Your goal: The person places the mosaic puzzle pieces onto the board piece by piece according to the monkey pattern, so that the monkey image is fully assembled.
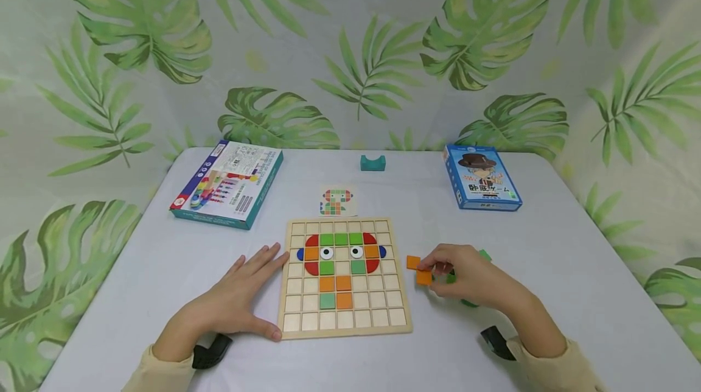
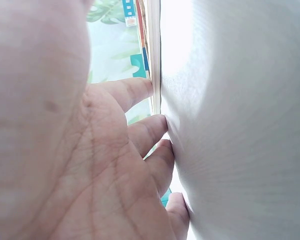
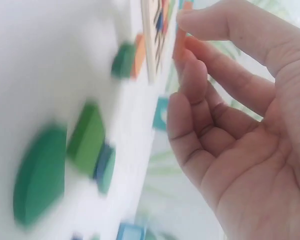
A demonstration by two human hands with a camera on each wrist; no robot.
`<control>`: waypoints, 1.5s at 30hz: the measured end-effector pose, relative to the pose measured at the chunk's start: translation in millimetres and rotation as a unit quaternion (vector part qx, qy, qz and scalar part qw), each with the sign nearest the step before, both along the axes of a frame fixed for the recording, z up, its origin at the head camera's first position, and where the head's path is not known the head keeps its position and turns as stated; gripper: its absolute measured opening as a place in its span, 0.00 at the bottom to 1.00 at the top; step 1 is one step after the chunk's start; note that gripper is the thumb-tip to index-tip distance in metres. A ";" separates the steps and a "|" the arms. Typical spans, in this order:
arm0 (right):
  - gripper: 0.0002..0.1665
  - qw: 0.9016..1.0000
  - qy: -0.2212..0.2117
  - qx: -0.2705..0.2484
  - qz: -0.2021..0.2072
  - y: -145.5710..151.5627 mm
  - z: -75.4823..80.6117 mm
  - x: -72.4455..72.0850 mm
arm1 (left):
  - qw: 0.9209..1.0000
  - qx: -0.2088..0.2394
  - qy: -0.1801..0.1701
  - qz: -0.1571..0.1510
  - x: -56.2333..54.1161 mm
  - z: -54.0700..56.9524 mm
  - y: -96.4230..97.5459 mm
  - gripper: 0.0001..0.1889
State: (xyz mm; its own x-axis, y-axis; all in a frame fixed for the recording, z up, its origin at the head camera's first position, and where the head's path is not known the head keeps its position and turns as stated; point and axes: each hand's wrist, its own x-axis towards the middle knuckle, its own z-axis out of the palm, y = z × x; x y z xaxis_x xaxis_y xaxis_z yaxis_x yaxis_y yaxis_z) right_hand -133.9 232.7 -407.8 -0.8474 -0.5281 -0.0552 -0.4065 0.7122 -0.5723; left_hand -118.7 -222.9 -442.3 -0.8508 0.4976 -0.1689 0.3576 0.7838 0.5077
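A wooden grid board (image 1: 379, 319) lies in the middle of the table, with coloured pieces and two eye discs set in its cells as a face. Fingertips and thumb of my left hand (image 1: 235, 297) touch the board's left side, the fingers spread. Just off the right side, my right hand (image 1: 476, 273) pinches an orange square tile (image 1: 424, 277) between thumb and fingers; the tile (image 3: 179, 42) also shows in the right wrist view. Another orange tile (image 1: 413, 262) lies beside it. Green pieces (image 3: 42, 172) lie under and behind the right hand, partly hidden in the head view.
A pattern card (image 1: 338, 201) lies beyond the board. Farther back stands a teal arched block (image 1: 373, 163). A board-game box (image 1: 230, 185) lies at the back left and a blue game box (image 1: 483, 179) at the back right.
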 end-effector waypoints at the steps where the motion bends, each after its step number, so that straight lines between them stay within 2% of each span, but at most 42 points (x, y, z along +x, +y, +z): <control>1: 0.15 1.000 -0.002 -0.003 0.004 -5.2 -0.5 -0.4 | 1.000 -0.001 0.000 0.000 -0.1 0.0 0.0 0.73; 7: 0.15 0.999 -0.022 -0.022 0.039 -35.2 -6.5 -1.5 | 1.000 -0.002 0.004 -0.003 -1.0 -0.7 -0.9 0.73; 14: 0.14 0.996 -0.053 -0.022 0.074 -70.2 -6.6 -1.0 | 1.000 -0.001 0.000 -0.001 -1.3 -1.6 -1.4 0.73; 25: 0.13 0.989 -0.075 0.011 0.127 -112.2 -12.8 5.1 | 1.000 -0.005 0.006 -0.001 -1.2 -0.6 -0.6 0.73; 33: 0.13 0.986 -0.068 0.010 0.151 -127.9 -12.3 9.3 | 1.000 -0.005 0.010 -0.001 -0.7 0.0 -0.4 0.73; 45: 0.12 0.985 -0.066 0.011 0.161 -131.3 -12.3 10.4 | 1.000 -0.006 0.011 -0.001 -1.0 -1.0 -1.3 0.73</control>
